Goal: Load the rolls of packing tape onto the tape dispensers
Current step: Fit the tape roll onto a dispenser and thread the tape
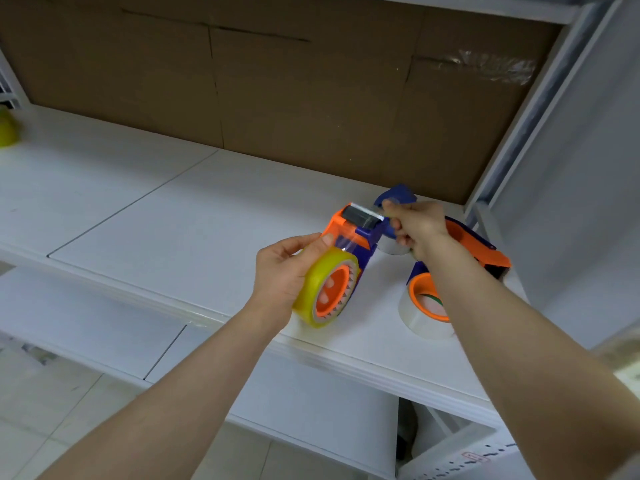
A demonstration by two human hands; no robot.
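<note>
Left hand (284, 271): centre of the frame, fingers and thumb wrapped round the outer rim of the yellow tape roll (309, 289), gripping it.
Yellow tape roll: seated on the orange hub of the held dispenser (350, 227), lifted just above the front edge of the shelf (173, 220).
Tape strip (350, 241): clear, drawn from the roll up over the dispenser's orange body toward its head.
Right hand (417, 227): right of centre, fingers curled, thumb and forefinger pinching the strip's far end at the dispenser's head.
Second dispenser (479, 252): orange and blue, lying on the shelf under the right forearm, a clear roll (417, 318) on its hub.
Third dispenser (399, 195): blue, mostly hidden behind the right hand.
Spare yellow roll (7, 130): on the shelf, far left edge.
Cardboard (277, 98): brown sheet backing the shelf, upper frame.
</note>
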